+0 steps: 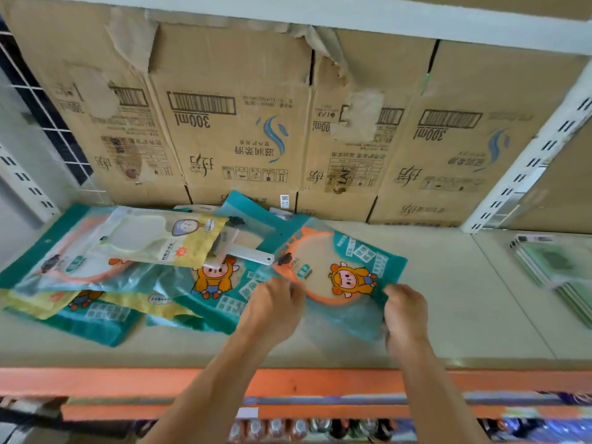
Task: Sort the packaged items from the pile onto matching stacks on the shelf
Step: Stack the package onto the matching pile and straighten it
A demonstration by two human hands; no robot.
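Note:
A teal packet with an orange ring and a cartoon figure lies tilted over the middle of the beige shelf. My left hand grips its near left edge and my right hand grips its near right corner. To the left spreads the pile of several teal and yellow packets, overlapping. On top of that pile lies a yellow packet with a pale window. A small stack of green flat packs lies at the far right of the shelf, blurred.
Flattened cardboard boxes line the back of the shelf. White slotted uprights stand at the right and left. An orange rail runs along the shelf's front edge, with bottles on the level below.

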